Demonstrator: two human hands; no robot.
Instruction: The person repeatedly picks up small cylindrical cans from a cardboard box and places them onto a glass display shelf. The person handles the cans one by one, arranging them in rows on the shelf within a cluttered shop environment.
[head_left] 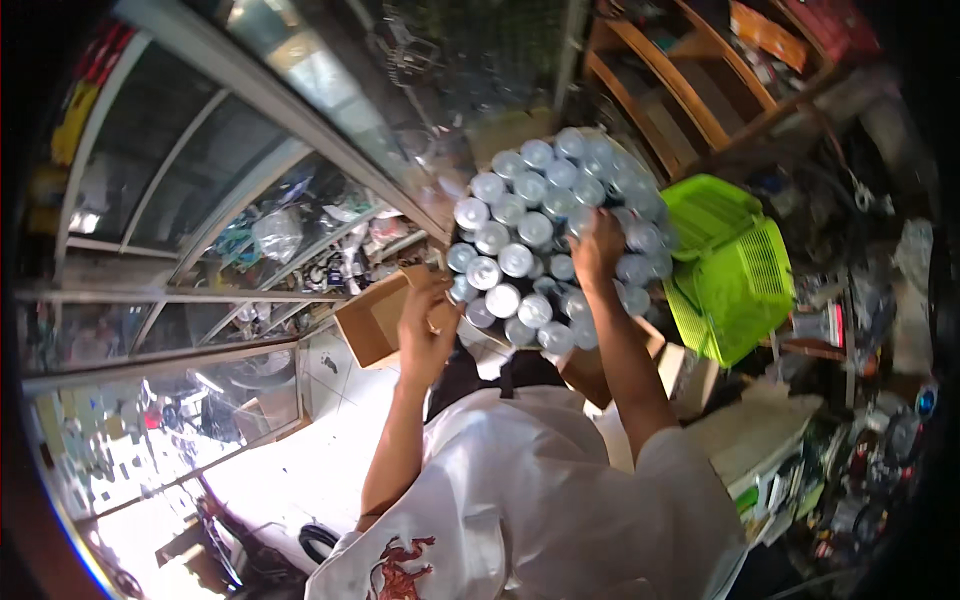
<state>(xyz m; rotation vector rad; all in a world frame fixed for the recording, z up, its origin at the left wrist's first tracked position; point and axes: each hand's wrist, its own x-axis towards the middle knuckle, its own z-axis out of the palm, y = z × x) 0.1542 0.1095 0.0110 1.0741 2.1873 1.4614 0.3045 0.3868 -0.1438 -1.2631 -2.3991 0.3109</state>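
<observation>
A dense cluster of clear, round-ended plastic bottles (515,260) stands in front of me, their pale round ends facing up. My right hand (600,247) reaches in from above on the right side, its fingers bent around one bottle (581,221); the fingertips are partly hidden among the others. At the cluster's left edge, my left hand (427,325) has its fingers curled, with thumb and fingertips against an outer bottle (462,289). Whatever supports the bottles is mostly covered by them.
An open cardboard box (370,325) sits left, behind my left hand. A bright green plastic basket (735,280) is right of the bottles. Glass-fronted cabinets (230,180) line the left, a wooden shelf (680,75) the far right. Piled clutter (850,500) fills the lower right.
</observation>
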